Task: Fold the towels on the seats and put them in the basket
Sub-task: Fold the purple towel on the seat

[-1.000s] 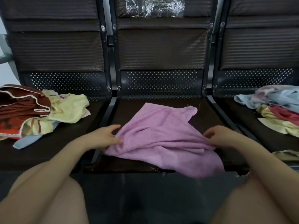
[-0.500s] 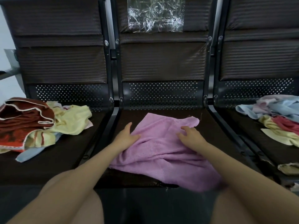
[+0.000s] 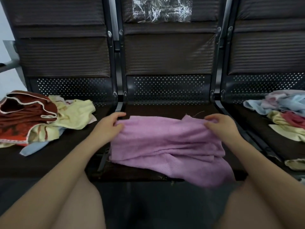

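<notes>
A purple towel (image 3: 166, 142) lies rumpled on the middle seat (image 3: 166, 109), its near part hanging over the front edge. My left hand (image 3: 107, 126) pinches the towel's far left corner. At the far right corner my right hand (image 3: 221, 126) grips the cloth with curled fingers. The far edge is stretched between the two hands. No basket is in view.
A heap of red, yellow and pale blue towels (image 3: 38, 119) covers the left seat. More towels in blue, pink, yellow and red (image 3: 285, 116) lie on the right seat. Dark seat backs rise behind, with crumpled clear plastic (image 3: 161, 9) on the middle one.
Both hands moved from the towel's middle out to its far corners and took hold of them. The far edge is now pulled straight across the seat.
</notes>
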The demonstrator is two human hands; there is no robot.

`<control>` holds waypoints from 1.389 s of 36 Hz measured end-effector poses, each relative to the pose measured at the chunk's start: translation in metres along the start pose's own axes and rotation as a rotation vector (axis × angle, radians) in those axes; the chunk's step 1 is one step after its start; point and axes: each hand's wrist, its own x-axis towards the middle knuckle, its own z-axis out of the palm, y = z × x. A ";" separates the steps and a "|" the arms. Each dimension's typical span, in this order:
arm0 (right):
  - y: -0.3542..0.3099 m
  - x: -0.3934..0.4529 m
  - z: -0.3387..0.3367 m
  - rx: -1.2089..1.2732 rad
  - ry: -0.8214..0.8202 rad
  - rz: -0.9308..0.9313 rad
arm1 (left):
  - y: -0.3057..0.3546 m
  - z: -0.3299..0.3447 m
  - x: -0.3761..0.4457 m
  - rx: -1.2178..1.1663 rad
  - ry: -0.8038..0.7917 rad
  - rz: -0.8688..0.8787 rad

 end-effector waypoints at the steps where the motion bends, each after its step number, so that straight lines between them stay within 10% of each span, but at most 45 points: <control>1: 0.004 -0.001 -0.002 -0.046 -0.042 0.026 | -0.002 0.001 -0.005 0.040 -0.086 -0.005; 6: 0.014 -0.011 0.002 -0.358 -0.344 0.042 | -0.005 0.023 -0.022 0.287 -0.406 0.016; 17: -0.005 0.008 0.027 -0.271 -0.181 0.056 | -0.020 0.035 0.012 0.108 -0.084 -0.156; 30: -0.003 0.016 0.052 -0.208 -0.434 -0.049 | -0.012 0.065 0.022 0.071 -0.231 -0.032; 37: -0.015 0.020 0.043 0.048 -0.167 -0.112 | -0.019 0.042 0.027 -0.157 0.062 -0.070; 45: -0.006 0.006 0.041 -0.168 -0.331 -0.083 | -0.019 0.062 0.006 0.188 -0.153 -0.047; 50: -0.012 0.009 0.037 0.073 -0.266 -0.038 | -0.025 0.065 0.023 -0.005 -0.168 -0.053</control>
